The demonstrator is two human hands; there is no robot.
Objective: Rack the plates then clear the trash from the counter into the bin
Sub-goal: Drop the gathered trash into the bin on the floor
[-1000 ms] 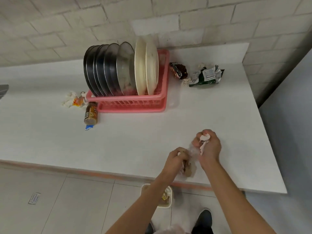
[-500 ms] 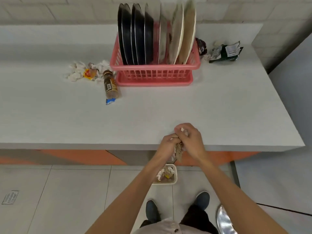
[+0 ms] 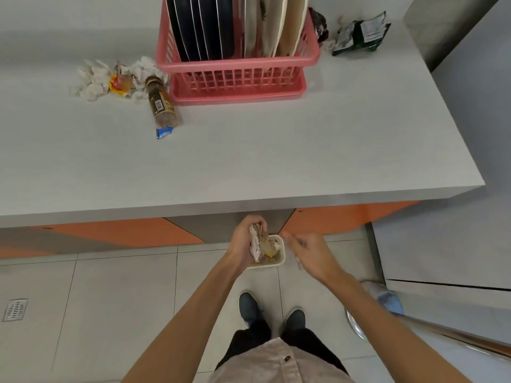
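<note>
My left hand (image 3: 244,240) grips a crumpled wad of paper trash (image 3: 257,239) just above the small cream bin (image 3: 279,262) on the floor under the counter edge. Beside the bin, my right hand (image 3: 307,248) hangs with loosely bent fingers and holds nothing that I can make out. On the counter the pink rack (image 3: 237,78) holds several black plates (image 3: 201,26) and cream plates (image 3: 279,26), all upright. Left of the rack lie crumpled tissues (image 3: 94,78), a yellow wrapper (image 3: 117,84), a brown bottle (image 3: 161,103) on its side and a blue scrap (image 3: 164,132).
A dark wrapper (image 3: 319,24) and a green foil packet (image 3: 359,34) lie right of the rack. The grey counter (image 3: 249,150) ends at right by a wall. A floor drain (image 3: 15,309) is at left, and a metal stool base (image 3: 356,324) stands by my right foot.
Both hands came off the counter front and dropped below its edge to the bin. They had been clasped together on the trash; now the right hand has drawn away and the left keeps the wad.
</note>
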